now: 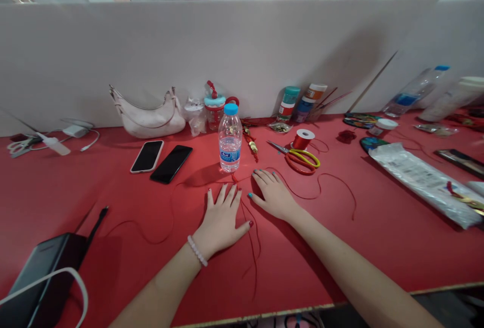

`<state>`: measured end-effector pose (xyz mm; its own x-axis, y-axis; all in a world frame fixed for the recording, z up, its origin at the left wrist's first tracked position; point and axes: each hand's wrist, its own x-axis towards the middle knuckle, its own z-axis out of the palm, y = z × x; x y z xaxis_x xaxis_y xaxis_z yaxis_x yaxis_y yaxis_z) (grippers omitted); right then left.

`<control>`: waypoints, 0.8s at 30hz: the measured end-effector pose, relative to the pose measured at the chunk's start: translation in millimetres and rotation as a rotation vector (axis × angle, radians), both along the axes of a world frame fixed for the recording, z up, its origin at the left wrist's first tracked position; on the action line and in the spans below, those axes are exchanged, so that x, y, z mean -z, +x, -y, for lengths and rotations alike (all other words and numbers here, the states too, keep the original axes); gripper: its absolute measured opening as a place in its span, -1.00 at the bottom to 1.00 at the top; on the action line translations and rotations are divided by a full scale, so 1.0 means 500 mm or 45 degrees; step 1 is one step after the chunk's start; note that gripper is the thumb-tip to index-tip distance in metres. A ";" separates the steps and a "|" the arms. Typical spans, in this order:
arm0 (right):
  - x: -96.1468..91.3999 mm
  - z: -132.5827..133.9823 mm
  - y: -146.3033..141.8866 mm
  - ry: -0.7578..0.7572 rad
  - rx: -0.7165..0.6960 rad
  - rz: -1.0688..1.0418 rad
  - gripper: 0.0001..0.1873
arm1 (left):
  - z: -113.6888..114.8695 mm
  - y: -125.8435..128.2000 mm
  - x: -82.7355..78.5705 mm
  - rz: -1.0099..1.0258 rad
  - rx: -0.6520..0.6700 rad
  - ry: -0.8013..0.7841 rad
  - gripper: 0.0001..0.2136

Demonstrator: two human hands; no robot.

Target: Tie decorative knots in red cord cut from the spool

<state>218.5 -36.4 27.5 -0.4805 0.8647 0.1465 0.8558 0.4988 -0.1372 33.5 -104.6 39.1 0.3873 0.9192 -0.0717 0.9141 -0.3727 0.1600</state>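
Note:
My left hand (223, 219) lies flat on the red table, palm down with fingers spread, and a beaded bracelet (197, 251) circles that wrist. To its right, my right hand (273, 194) also rests palm down, fingers stretched out. Both hold nothing. Between and around them run thin red cords (252, 247), joined at a small red knot (235, 179) just beyond my left fingertips. A water bottle (230, 141) with a blue cap stands upright behind the knot. Scissors (298, 156) with yellow and red handles lie beyond my right hand, beside a spool of red thread (303, 139).
Two phones (172, 164) and a white handbag (151, 116) are at the back left. A black power bank (45, 272) sits front left. Paint bottles (289, 104) stand against the white partition (242, 51). At right lies a plastic-wrapped package (423, 182). The table's edge (264, 313) is near me.

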 end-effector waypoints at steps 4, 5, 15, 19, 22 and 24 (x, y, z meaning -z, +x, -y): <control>0.000 0.001 0.001 0.002 0.003 -0.016 -0.38 | 0.000 -0.001 -0.001 0.005 0.023 0.010 -0.28; 0.000 0.001 0.001 0.001 0.004 -0.018 -0.39 | 0.000 -0.001 -0.001 0.007 0.031 0.014 -0.28; 0.002 0.001 0.001 -0.003 0.004 -0.014 -0.37 | 0.000 -0.002 -0.006 0.026 0.063 0.018 -0.28; 0.001 0.001 0.002 -0.003 0.000 -0.025 -0.39 | 0.000 -0.002 -0.007 0.029 0.070 0.025 -0.28; 0.002 0.001 0.002 -0.007 0.001 -0.025 -0.38 | 0.001 -0.002 -0.010 0.029 0.086 0.014 -0.29; 0.002 0.001 0.002 -0.007 0.001 -0.017 -0.37 | 0.003 -0.002 -0.011 0.030 0.098 0.003 -0.27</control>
